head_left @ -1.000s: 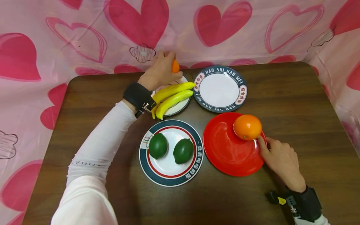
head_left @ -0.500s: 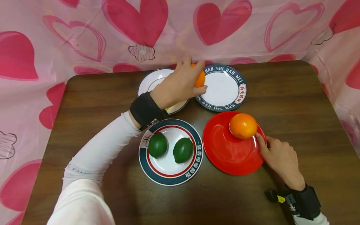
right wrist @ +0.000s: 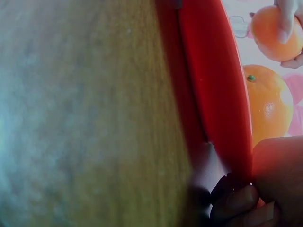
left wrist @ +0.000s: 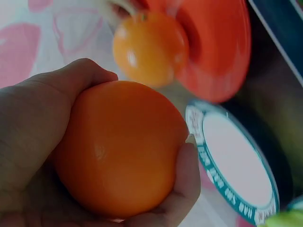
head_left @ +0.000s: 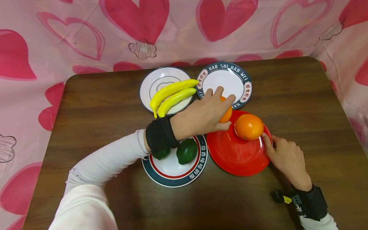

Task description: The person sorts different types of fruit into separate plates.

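Note:
My left hand (head_left: 202,113) grips an orange (left wrist: 120,149), fingers and thumb around its sides. It holds the fruit over the back-left rim of a red plate (head_left: 238,158), partly in front of the blue-rimmed white plate behind. A second orange (head_left: 249,127) lies on the red plate near its right rim. My right hand (head_left: 288,161) pinches that right rim, thumb on top close to the orange and fingers curled beneath, as the right wrist view shows.
Two yellow bananas (head_left: 173,91) lie on a white plate (head_left: 148,84) at the back left. A blue-rimmed plate (head_left: 173,182) in front bears two green limes (head_left: 187,151), one partly under my left wrist. Another blue-rimmed plate (head_left: 222,80) stands at the back. A heart-patterned cloth (head_left: 178,32) hangs behind the table.
My left hand has carried its orange from above the banana plate rightward and nearer, to the red plate. The orange on the red plate shifted slightly left. My right hand stays at the rim.

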`<state>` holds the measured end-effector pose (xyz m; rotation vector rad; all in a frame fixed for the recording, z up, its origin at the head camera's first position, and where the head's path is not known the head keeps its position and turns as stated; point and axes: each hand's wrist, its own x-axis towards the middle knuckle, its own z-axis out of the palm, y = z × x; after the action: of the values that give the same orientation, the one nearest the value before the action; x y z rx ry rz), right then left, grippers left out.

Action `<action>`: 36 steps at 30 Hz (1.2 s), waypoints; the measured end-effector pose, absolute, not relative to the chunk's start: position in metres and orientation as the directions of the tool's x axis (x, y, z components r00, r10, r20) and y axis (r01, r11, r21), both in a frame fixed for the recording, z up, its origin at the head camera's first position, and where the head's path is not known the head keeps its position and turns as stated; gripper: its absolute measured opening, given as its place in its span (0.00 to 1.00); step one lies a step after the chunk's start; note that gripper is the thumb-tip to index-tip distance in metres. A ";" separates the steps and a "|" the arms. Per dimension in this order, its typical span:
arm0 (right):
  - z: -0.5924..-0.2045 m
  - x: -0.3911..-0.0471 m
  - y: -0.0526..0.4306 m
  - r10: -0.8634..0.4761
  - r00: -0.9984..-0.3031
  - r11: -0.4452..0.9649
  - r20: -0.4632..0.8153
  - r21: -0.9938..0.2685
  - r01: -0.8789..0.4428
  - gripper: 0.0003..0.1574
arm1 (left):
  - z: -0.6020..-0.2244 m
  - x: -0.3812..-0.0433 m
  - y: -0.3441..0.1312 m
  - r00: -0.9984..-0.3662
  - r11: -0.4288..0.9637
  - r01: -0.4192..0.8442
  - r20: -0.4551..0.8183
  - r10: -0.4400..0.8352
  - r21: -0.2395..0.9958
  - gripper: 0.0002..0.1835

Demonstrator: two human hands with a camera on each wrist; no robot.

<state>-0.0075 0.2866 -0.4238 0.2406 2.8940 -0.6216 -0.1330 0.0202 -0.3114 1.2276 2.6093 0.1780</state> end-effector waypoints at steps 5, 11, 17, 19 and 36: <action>-0.423 -0.010 0.287 0.123 -0.974 0.901 -0.190 -0.391 0.190 0.37 | -0.318 -0.118 0.027 -0.549 0.588 0.769 -0.211 0.809 0.253 0.38; -0.421 -0.012 0.287 0.127 -0.976 0.901 -0.179 -0.391 0.189 0.37 | -0.327 -0.108 0.035 -0.499 0.546 0.801 -0.229 0.836 0.247 0.40; -0.421 -0.014 0.288 0.123 -0.975 0.904 -0.186 -0.384 0.187 0.38 | -0.338 -0.098 0.040 -0.484 0.529 0.825 -0.233 0.843 0.198 0.39; -0.422 -0.014 0.287 0.121 -0.975 0.905 -0.185 -0.382 0.185 0.38 | -0.340 -0.096 0.042 -0.484 0.527 0.827 -0.230 0.845 0.197 0.40; -0.429 -0.008 0.288 0.117 -0.981 0.906 -0.152 -0.390 0.168 0.32 | -0.354 -0.087 0.055 -0.450 0.522 0.821 -0.300 0.841 0.232 0.42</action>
<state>-0.0079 0.2880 -0.4286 0.2208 2.9440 -0.6187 -0.0874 0.0553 -0.3537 1.3709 2.3902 0.0751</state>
